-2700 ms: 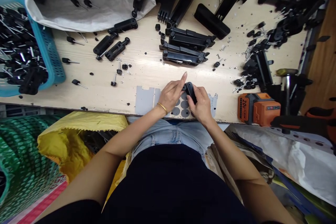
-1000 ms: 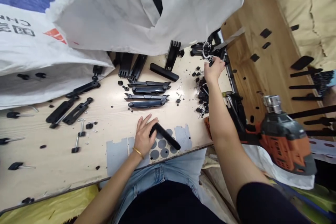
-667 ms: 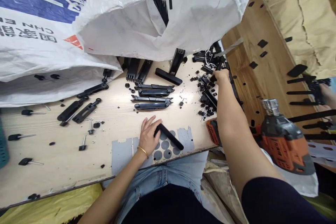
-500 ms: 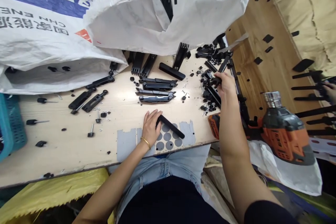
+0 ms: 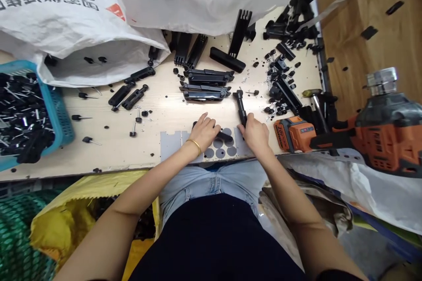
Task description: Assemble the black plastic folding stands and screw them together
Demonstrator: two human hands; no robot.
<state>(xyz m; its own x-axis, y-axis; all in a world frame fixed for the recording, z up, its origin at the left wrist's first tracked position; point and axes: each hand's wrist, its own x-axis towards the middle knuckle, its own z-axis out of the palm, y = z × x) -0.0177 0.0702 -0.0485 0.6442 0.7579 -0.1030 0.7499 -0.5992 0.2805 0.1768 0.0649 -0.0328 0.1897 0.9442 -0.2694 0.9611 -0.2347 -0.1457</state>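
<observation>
My left hand [image 5: 204, 134], with a gold bangle at its wrist, rests over a short black plastic bar [image 5: 226, 136] on the grey pad with round discs [image 5: 220, 153]. Its fingers are bent around the bar and hide the middle. In my right hand [image 5: 256, 135] is a slim black plastic arm with a knobbed end [image 5: 241, 104], pointing away from me. Beyond the hands lie folded black brackets [image 5: 207, 93] in a stack. A black T-shaped piece [image 5: 228, 58] lies farther back.
An orange battery drill [image 5: 389, 131] stands at the right, near a hammer [image 5: 318, 105]. Black parts and screws [image 5: 280, 83] are heaped on the right. A blue basket of screws [image 5: 59, 118] is at the left. White sacks [image 5: 198, 4] line the back.
My right hand has come back from the right-hand heap toward the middle, bringing the black arm. My left hand has stayed at the bar. The view has shifted.
</observation>
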